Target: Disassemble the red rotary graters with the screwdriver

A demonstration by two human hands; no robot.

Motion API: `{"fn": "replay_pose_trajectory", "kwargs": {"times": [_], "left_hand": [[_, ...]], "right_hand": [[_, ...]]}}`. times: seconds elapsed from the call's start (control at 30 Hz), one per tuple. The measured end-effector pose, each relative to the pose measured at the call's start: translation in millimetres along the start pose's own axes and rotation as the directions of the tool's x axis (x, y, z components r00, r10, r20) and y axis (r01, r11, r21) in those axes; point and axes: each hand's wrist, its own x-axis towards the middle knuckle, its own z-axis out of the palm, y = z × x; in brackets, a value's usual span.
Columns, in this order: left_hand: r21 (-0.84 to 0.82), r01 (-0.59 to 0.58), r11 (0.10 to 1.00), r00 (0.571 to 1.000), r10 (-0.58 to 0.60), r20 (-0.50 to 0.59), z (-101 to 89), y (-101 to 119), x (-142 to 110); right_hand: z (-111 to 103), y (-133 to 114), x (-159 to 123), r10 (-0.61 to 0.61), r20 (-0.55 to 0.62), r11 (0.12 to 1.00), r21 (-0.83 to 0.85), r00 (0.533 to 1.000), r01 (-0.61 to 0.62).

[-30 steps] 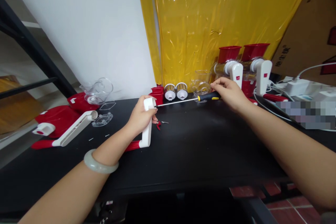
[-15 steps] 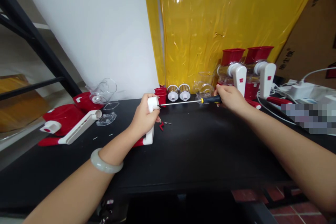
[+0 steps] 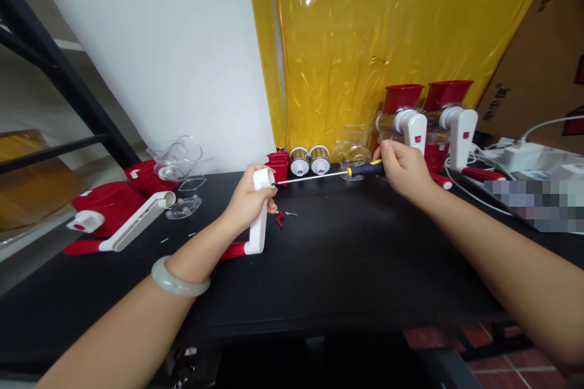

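Bench (image 3: 319, 279): black top, near edge at six, open room running back that way.
Left hand (image 3: 246, 197): wrapped round the white crank (image 3: 257, 233) at eleven, red grip slanting toward seven.
Clip (image 3: 280, 219) and screw (image 3: 291, 214): loose at the crank's three o'clock; mind the sleeve-sweep.
Right hand (image 3: 404, 167): curled round the driver (image 3: 364, 169) at one, tip at the crank's top.
Driving: crank braced, shaft straight, pressure even.
Grinders (image 3: 464, 134): one to two, beyond those knuckles; elbow's best swung toward four.
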Motion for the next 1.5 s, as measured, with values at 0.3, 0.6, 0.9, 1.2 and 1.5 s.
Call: {"fn": "replay_pose_trajectory", "kwargs": {"times": [0.3,0.6,0.9,1.2,1.5], "left_hand": [[-0.037,0.109,0.993,0.994,-0.108,0.022,0.7,8,-4],[-0.038,0.025,0.999,1.0,-0.024,0.017,-1.1,4,-1],[0.148,-0.178,0.973,0.983,0.183,-0.023,-4.7,-2,-1],[0.129,-0.09,0.988,0.996,0.089,0.012,-1.7,-6,1],[0.012,-0.049,0.999,0.999,0.049,0.006,-3.6,-1,3]], "right_hand": [[-6,-2,-2,-0.136,-0.08,0.991,-0.015,0.987,0.135],[9,2,3,0.14,-0.058,0.9,0.424,0.988,-0.103],[18,12,4,0.474,0.44,0.66,0.396,0.763,-0.638],[7,14,8,0.27,0.166,0.939,0.17,0.948,-0.298],[9,13,5,0.121,0.096,0.971,0.195,0.988,-0.138]]}}
